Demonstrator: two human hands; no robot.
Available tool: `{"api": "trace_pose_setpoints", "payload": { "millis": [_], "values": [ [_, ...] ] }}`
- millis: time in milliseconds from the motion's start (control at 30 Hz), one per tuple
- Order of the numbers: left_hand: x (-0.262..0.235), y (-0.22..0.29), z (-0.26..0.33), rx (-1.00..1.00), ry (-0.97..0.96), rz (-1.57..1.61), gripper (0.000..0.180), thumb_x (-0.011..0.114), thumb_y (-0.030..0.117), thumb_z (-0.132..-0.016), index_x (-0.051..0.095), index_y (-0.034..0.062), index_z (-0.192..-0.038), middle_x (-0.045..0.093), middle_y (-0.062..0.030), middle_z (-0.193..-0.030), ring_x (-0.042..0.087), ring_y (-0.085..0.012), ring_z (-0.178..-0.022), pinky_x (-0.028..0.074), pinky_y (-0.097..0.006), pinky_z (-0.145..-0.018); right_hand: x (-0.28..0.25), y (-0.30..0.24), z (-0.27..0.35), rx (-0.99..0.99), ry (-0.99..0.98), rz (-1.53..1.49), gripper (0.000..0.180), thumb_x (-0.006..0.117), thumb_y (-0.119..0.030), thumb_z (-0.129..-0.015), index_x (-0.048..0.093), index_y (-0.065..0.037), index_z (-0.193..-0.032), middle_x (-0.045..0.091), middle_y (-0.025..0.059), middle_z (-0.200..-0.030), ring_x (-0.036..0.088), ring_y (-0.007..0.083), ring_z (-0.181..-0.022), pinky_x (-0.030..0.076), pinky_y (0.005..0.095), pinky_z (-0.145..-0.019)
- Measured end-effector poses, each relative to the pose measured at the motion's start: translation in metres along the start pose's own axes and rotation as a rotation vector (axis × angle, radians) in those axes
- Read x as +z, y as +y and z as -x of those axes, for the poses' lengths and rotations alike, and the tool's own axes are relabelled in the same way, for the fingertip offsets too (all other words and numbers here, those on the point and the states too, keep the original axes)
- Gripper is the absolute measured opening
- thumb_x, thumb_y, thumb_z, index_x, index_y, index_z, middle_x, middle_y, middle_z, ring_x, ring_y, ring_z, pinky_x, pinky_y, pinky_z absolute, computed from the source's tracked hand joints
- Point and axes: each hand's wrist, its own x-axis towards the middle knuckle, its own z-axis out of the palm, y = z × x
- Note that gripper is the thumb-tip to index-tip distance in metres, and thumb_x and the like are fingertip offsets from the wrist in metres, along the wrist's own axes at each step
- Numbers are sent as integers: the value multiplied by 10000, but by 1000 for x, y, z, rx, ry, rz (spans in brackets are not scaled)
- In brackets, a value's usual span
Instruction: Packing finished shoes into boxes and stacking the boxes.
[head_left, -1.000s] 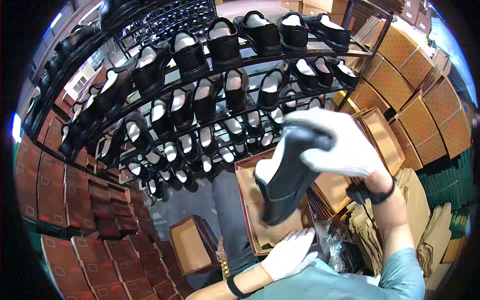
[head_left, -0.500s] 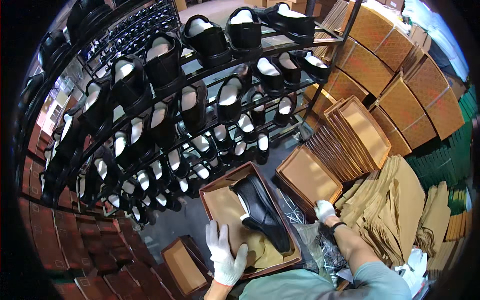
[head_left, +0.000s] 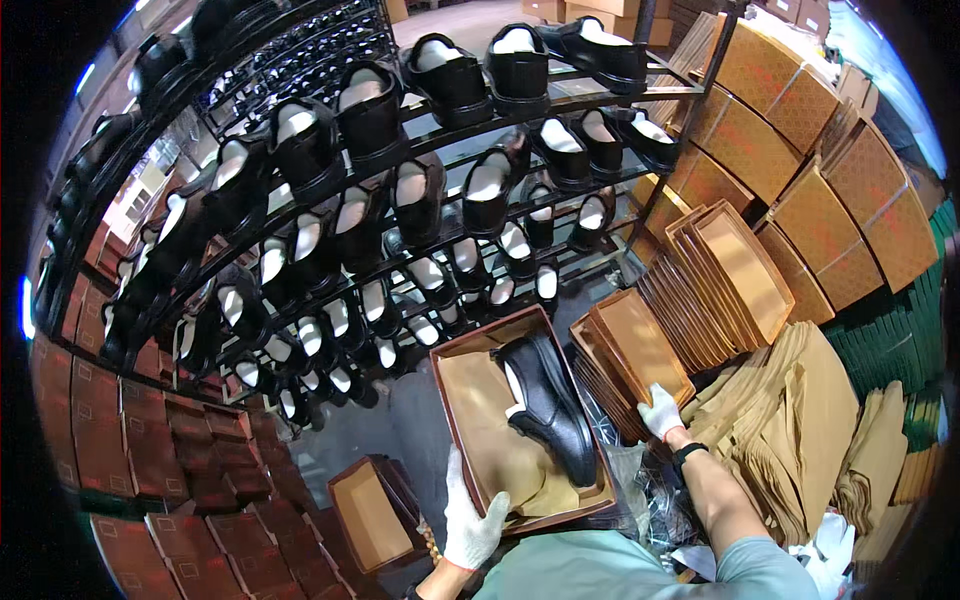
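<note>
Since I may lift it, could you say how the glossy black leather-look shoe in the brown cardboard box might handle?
The shoe probably stays stiff, since its shape looks rounded and unsagging; its smooth, shiny surface may feel slippery. Lying on its side on tan paper, it seems unlikely to roll.

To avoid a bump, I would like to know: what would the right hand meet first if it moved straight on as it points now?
The right hand would probably meet the near edge of the tan-lined shoebox lid first; it appears right at that edge, though contact is unclear here.
</note>
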Motion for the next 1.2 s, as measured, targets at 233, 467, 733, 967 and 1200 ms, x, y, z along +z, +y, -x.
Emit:
{"api": "trace_pose_setpoints", "payload": {
  "millis": [233, 467, 733, 967, 1200],
  "values": [
    [1, -9, -5, 66, 1, 47, 968, 768, 228, -1005, 196, 4, -1754, 448, -258, -1700, 487, -349, -1550, 405, -457, -1280, -10, 17, -28, 112, -184, -151, 390, 742, -352, -1016, 622, 11, -944, 658, 287, -896, 612, 473, -834, 510, 522, -785],
    [-15, 23, 0, 17, 11, 179, 900, 713, 139, -1009, 212, -33, -1738, 427, -253, -1715, 469, -344, -1569, 374, -441, -1300, -16, -32, -61, 80, -546, -127, 414, 747, -418, -922, 786, -6, -916, 758, 275, -914, 738, 464, -880, 574, 523, -788],
    [9, 1, 6, 151, 87, 157, 988, 729, 551, -1046, 275, 11, -1737, 512, -261, -1649, 535, -373, -1505, 424, -459, -1254, -26, -26, -33, 127, -191, 257, 404, 809, -352, -844, 711, -17, -1048, 749, 266, -1025, 747, 466, -1008, 608, 532, -902],
    [8, -9, 3, 130, 25, 716, 1107, 620, 501, -1099, -92, -24, -1765, 117, -240, -1858, 189, -321, -1710, 132, -444, -1385, -254, -230, -69, 476, 155, -1353, 281, 668, -258, -1089, 651, -5, -1213, 712, 51, -1089, 703, 203, -1059, 592, 404, -946],
    [0, -50, 10, -54, -87, 745, 1129, 604, 599, -1101, -101, 29, -1775, 98, -179, -1873, 151, -323, -1717, 135, -441, -1385, -264, -232, -1, 737, 33, -1498, 643, 605, -409, -1133, 489, -21, -1633, 675, 140, -1502, 684, 295, -1307, 553, 477, -1140]
  ]
}}
